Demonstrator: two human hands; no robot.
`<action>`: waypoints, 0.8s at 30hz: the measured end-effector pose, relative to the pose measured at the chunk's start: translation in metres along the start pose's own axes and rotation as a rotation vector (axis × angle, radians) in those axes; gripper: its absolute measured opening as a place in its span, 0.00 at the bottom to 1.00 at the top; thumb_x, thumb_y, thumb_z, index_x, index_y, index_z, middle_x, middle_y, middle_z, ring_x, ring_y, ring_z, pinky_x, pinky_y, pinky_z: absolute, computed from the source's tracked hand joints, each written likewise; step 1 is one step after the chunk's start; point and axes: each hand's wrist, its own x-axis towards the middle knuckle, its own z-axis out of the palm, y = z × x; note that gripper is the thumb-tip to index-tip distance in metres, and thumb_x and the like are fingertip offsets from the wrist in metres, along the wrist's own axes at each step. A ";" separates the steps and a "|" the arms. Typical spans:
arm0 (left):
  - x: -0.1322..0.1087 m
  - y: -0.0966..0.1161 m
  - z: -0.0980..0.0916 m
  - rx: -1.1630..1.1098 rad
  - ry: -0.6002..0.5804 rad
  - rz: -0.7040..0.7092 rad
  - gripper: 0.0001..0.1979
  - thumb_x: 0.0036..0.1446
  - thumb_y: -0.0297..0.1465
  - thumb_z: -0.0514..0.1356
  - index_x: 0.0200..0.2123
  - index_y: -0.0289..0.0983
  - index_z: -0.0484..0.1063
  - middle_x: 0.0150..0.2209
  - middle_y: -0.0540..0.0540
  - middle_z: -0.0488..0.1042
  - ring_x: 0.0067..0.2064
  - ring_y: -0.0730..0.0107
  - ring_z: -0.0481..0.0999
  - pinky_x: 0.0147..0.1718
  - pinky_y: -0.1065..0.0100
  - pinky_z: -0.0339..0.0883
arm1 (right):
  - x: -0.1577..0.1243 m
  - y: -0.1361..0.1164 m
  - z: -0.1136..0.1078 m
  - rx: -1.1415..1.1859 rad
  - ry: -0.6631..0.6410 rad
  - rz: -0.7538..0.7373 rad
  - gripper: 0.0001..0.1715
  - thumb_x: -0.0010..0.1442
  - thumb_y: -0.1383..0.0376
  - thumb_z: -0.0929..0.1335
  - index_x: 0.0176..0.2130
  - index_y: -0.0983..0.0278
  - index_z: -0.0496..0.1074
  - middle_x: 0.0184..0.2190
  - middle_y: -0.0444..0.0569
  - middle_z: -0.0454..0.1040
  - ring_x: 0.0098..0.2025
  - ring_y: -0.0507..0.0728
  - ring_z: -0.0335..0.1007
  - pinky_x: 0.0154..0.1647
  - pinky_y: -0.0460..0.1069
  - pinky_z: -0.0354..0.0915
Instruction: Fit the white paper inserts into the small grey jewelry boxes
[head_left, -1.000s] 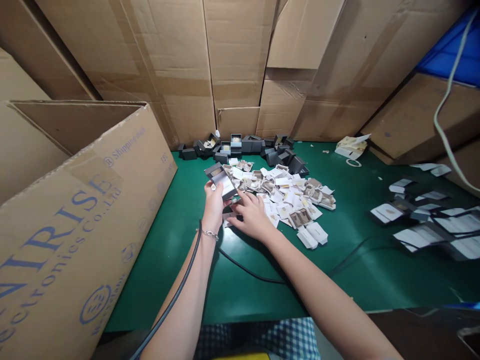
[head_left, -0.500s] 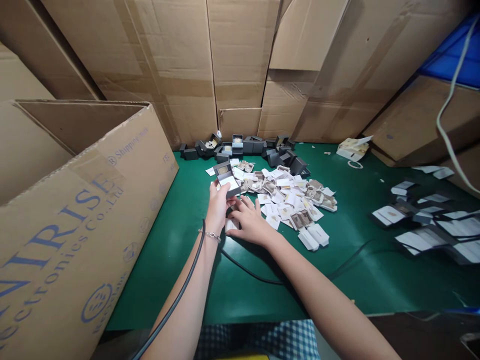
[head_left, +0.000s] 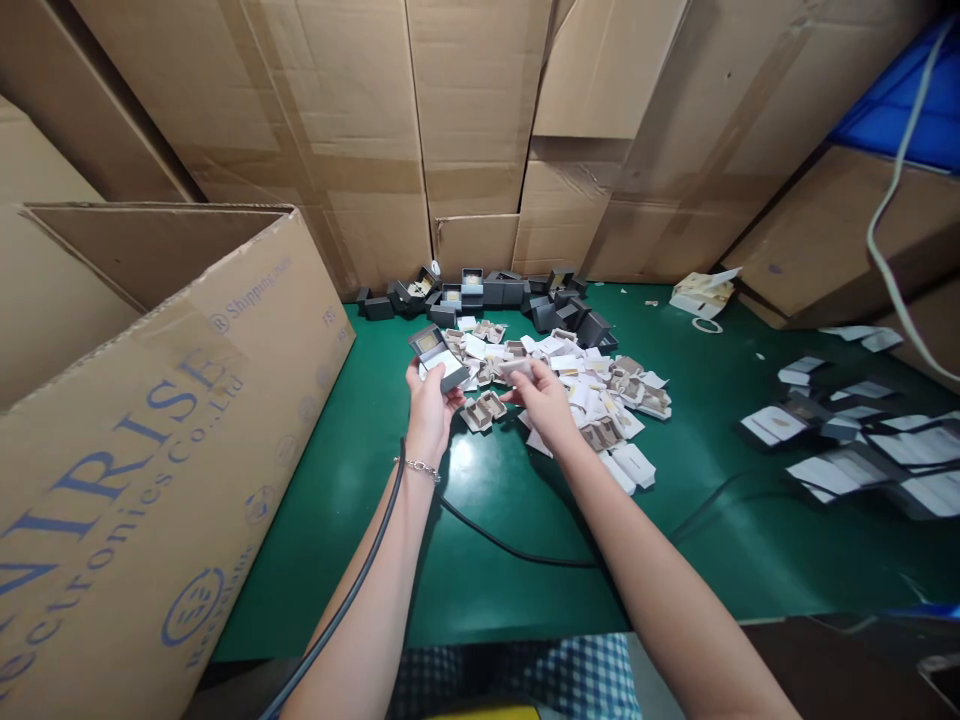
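My left hand [head_left: 427, 405] is closed round a small open grey box [head_left: 437, 354] with a pale lining, held above the green table [head_left: 525, 560]. My right hand [head_left: 544, 397] pinches a small white card piece [head_left: 517, 367] just to the right of the box. Below and between the hands lies a brown folded insert [head_left: 484, 409] on the mat. A heap of white and brown paper inserts [head_left: 592, 395] spreads to the right of my hands. Several dark grey boxes [head_left: 487, 292] stand in a row behind it.
A large open carton printed in blue [head_left: 150, 440] fills the left side. Cardboard boxes [head_left: 480, 130] wall the back. Flat grey and white sleeves [head_left: 862, 440] lie at the right. A black cable [head_left: 510, 545] crosses the mat and runs along my left arm.
My right hand has lifted off the table to the right, bringing up a white piece. A brown insert now shows where it rested. The left hand keeps the grey box.
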 end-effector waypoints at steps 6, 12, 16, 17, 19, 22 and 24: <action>-0.006 -0.002 0.004 0.116 -0.035 -0.057 0.39 0.56 0.30 0.55 0.66 0.41 0.37 0.27 0.53 0.66 0.19 0.79 0.64 0.21 0.75 0.62 | 0.009 0.006 -0.006 0.377 0.276 0.189 0.29 0.41 0.65 0.72 0.41 0.59 0.57 0.27 0.38 0.74 0.25 0.49 0.72 0.30 0.45 0.69; -0.008 -0.008 0.007 0.255 -0.094 -0.067 0.36 0.56 0.31 0.56 0.65 0.40 0.45 0.27 0.52 0.66 0.19 0.79 0.63 0.19 0.76 0.59 | 0.010 0.011 -0.008 0.311 0.215 0.170 0.22 0.42 0.63 0.73 0.37 0.61 0.63 0.27 0.40 0.74 0.21 0.47 0.69 0.25 0.43 0.67; -0.007 -0.012 0.007 0.329 -0.107 -0.071 0.34 0.55 0.31 0.56 0.64 0.40 0.46 0.25 0.52 0.67 0.17 0.80 0.62 0.18 0.75 0.58 | 0.006 0.014 -0.009 -0.045 0.243 -0.135 0.20 0.55 0.61 0.63 0.48 0.60 0.68 0.39 0.47 0.74 0.25 0.49 0.68 0.31 0.49 0.70; -0.007 -0.013 0.008 0.351 -0.108 -0.076 0.34 0.55 0.31 0.56 0.63 0.39 0.47 0.25 0.52 0.67 0.17 0.80 0.61 0.17 0.75 0.58 | 0.004 0.015 -0.008 -0.145 0.250 -0.219 0.22 0.57 0.61 0.62 0.52 0.59 0.67 0.42 0.48 0.73 0.28 0.50 0.69 0.36 0.51 0.70; -0.007 -0.014 0.008 0.404 -0.108 -0.069 0.33 0.54 0.31 0.57 0.62 0.39 0.49 0.26 0.51 0.69 0.16 0.80 0.61 0.17 0.75 0.58 | 0.000 0.016 -0.006 -0.293 0.250 -0.343 0.26 0.59 0.63 0.61 0.57 0.60 0.63 0.43 0.51 0.73 0.33 0.53 0.71 0.41 0.53 0.69; -0.007 -0.017 0.009 0.495 -0.127 -0.022 0.34 0.53 0.31 0.58 0.62 0.40 0.50 0.26 0.51 0.70 0.17 0.78 0.64 0.17 0.75 0.59 | -0.004 0.017 -0.003 -0.337 0.231 -0.402 0.23 0.60 0.62 0.62 0.54 0.62 0.64 0.40 0.52 0.74 0.34 0.55 0.72 0.41 0.54 0.69; -0.007 -0.020 0.009 0.543 -0.140 0.010 0.35 0.53 0.31 0.58 0.62 0.41 0.48 0.26 0.51 0.70 0.18 0.76 0.65 0.18 0.74 0.60 | -0.005 0.017 -0.003 -0.338 0.224 -0.417 0.16 0.60 0.62 0.63 0.47 0.63 0.67 0.38 0.51 0.75 0.34 0.55 0.73 0.40 0.53 0.70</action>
